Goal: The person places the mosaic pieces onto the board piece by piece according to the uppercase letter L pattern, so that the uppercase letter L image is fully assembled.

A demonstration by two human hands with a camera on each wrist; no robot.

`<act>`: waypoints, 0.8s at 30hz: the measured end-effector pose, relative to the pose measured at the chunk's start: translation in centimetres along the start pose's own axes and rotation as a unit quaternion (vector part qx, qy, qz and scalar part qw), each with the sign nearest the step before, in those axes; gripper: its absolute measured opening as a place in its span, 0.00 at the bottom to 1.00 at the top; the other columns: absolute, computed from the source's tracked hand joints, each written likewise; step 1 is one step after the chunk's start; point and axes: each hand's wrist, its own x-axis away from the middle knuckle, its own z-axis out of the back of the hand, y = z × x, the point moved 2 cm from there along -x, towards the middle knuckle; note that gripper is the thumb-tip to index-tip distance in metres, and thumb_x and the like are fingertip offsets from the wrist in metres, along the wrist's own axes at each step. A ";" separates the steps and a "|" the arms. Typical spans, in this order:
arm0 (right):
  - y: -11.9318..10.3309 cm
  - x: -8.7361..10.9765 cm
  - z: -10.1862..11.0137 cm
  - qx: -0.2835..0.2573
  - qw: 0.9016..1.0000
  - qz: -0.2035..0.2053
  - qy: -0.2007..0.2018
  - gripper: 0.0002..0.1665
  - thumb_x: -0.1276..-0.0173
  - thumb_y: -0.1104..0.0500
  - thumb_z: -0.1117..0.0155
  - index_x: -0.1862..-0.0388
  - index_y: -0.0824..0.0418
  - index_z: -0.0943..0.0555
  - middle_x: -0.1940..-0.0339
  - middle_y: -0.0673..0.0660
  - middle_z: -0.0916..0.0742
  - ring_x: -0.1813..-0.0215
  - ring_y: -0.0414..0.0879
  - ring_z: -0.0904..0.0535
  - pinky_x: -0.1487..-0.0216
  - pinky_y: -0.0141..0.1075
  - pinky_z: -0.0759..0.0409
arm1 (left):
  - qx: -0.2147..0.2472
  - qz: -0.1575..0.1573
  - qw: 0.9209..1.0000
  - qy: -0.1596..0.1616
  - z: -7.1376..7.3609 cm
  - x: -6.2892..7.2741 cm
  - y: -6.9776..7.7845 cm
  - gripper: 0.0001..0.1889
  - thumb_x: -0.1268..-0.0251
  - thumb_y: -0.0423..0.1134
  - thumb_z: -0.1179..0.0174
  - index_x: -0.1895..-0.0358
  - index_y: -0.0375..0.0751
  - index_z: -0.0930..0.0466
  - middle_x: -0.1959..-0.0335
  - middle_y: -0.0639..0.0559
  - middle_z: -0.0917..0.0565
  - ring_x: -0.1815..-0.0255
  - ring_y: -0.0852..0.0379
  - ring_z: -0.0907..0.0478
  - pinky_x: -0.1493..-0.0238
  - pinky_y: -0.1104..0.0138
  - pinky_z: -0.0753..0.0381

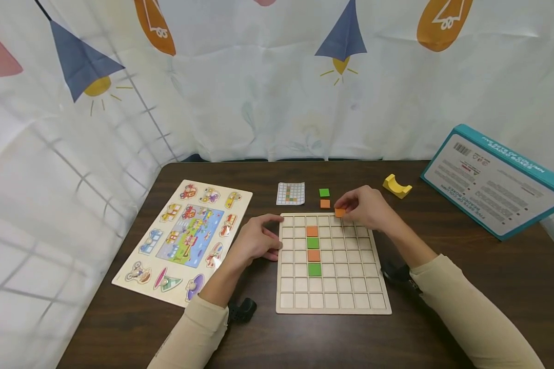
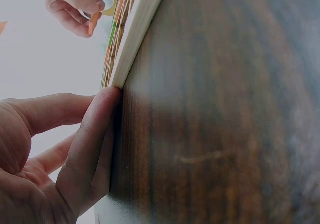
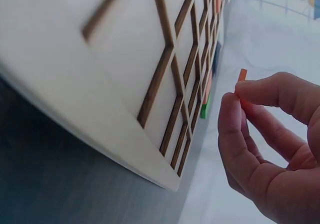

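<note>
A wooden grid board (image 1: 337, 284) lies on the dark table, with orange and green square tiles alternating down one column. At its left edge, the fingertips of my left hand (image 1: 257, 238) touch the board's side; the left wrist view shows a fingertip against the pale rim (image 2: 142, 28). My right hand (image 1: 367, 209) pinches a thin orange square tile (image 1: 339, 212) between thumb and fingers, held over the board's far edge. In the right wrist view the tile (image 3: 242, 75) stands on edge, apart from the board. Just beyond the board lie a loose orange tile (image 1: 325, 204) and a green tile (image 1: 324, 192).
A small printed pattern card (image 1: 291, 193) lies behind the board. To the left is a picture puzzle board (image 1: 184, 241) with vehicle pieces. At the back right are a yellow curved block (image 1: 397, 186) and a teal-edged box (image 1: 494, 184). A patterned curtain (image 1: 268, 102) hangs behind the table.
</note>
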 end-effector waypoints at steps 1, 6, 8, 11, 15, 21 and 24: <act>0.0 0.2 -0.1 0.001 1.000 0.000 -0.001 0.14 0.37 0.66 0.24 0.51 0.61 0.10 0.58 0.57 0.10 0.57 0.50 0.18 0.57 0.37 0.18 | -0.001 -0.001 1.000 0.000 0.0 0.0 0.0 0.35 0.44 0.20 0.31 0.31 0.46 0.22 0.67 0.39 0.15 0.81 0.53 0.15 0.76 0.57 0.08; -0.3 1.3 -0.5 0.009 1.000 -0.002 -0.001 0.14 0.37 0.67 0.26 0.52 0.60 0.10 0.62 0.55 0.12 0.59 0.49 0.19 0.59 0.37 0.20 | 0.001 -0.005 1.000 -0.002 0.0 0.0 0.0 0.35 0.45 0.19 0.32 0.32 0.45 0.22 0.67 0.39 0.15 0.80 0.53 0.15 0.76 0.57 0.08; -0.4 1.6 -0.6 0.006 1.000 -0.001 -0.004 0.14 0.37 0.68 0.26 0.52 0.60 0.10 0.63 0.55 0.12 0.60 0.48 0.20 0.60 0.37 0.20 | 0.002 -0.006 1.000 -0.001 -0.1 -0.1 0.0 0.35 0.45 0.19 0.32 0.32 0.45 0.22 0.67 0.39 0.15 0.80 0.53 0.14 0.76 0.57 0.08; -0.7 2.2 -0.8 -0.001 1.000 0.003 -0.009 0.14 0.38 0.68 0.26 0.52 0.61 0.10 0.63 0.55 0.13 0.60 0.49 0.20 0.60 0.37 0.20 | 0.002 -0.003 1.000 0.000 0.0 0.0 0.0 0.35 0.44 0.20 0.32 0.31 0.46 0.22 0.66 0.39 0.15 0.80 0.52 0.14 0.76 0.57 0.08; -1.1 2.9 -1.2 0.006 1.000 0.007 -0.012 0.15 0.38 0.67 0.24 0.52 0.60 0.10 0.64 0.54 0.13 0.60 0.49 0.21 0.61 0.37 0.21 | 0.002 -0.001 1.000 0.001 0.0 0.0 0.0 0.35 0.44 0.20 0.32 0.31 0.46 0.22 0.66 0.39 0.15 0.79 0.52 0.14 0.76 0.56 0.08; -1.8 3.8 -1.8 0.011 1.000 0.024 -0.016 0.16 0.42 0.69 0.25 0.54 0.59 0.10 0.65 0.53 0.13 0.60 0.48 0.20 0.62 0.36 0.20 | 0.002 -0.001 1.000 -0.002 0.0 0.0 0.0 0.35 0.44 0.20 0.31 0.31 0.46 0.22 0.65 0.38 0.15 0.79 0.52 0.14 0.75 0.56 0.08; -2.2 4.2 -2.2 0.005 0.999 0.023 -0.024 0.16 0.43 0.69 0.25 0.55 0.58 0.10 0.64 0.53 0.13 0.59 0.48 0.21 0.62 0.36 0.19 | 0.003 0.001 1.000 -0.002 0.1 0.0 0.0 0.35 0.44 0.20 0.32 0.31 0.46 0.22 0.65 0.38 0.15 0.79 0.52 0.14 0.75 0.56 0.08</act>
